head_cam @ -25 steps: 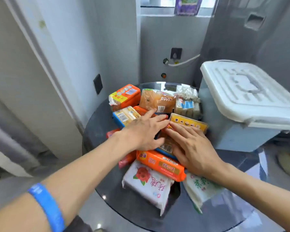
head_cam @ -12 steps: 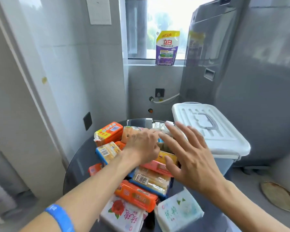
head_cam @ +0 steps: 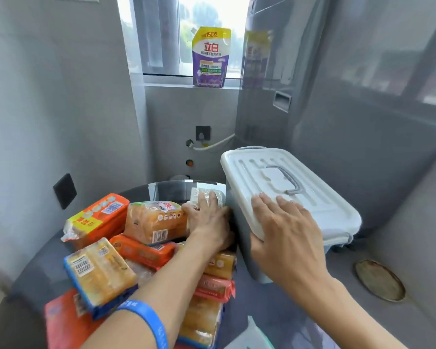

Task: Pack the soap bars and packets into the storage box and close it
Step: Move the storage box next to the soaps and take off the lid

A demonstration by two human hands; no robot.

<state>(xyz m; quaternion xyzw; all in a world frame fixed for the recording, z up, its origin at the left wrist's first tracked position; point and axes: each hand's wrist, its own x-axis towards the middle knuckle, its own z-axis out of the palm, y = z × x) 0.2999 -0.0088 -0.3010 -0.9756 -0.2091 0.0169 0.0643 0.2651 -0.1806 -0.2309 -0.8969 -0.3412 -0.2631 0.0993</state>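
Observation:
A grey storage box (head_cam: pixel 247 250) with a white lid (head_cam: pixel 320 197) stands shut on the right of a round dark table (head_cam: pixel 28 285). My right hand (head_cam: pixel 285 230) lies flat on the lid's near edge, thumb down over the box's side. Several soap packs are piled on the left: an orange pack (head_cam: pixel 96 220), a clear pack of yellow bars (head_cam: pixel 154 220), a blue-edged pack (head_cam: pixel 98 273) and a pink packet (head_cam: pixel 214 288). My left hand (head_cam: pixel 207 217) reaches over the pile and rests on a clear packet (head_cam: pixel 199 195) by the box's left wall; whether it grips it is hidden.
A purple detergent pouch (head_cam: pixel 211 56) stands on the window sill behind. A grey appliance (head_cam: pixel 325 96) rises behind the box. A round floor drain cover (head_cam: pixel 379 279) lies at the lower right. A black wall socket (head_cam: pixel 64 190) is on the left wall.
My right hand has moved right from the pile onto the box lid. My left hand has reached further back to the clear packet. The view has tilted upward.

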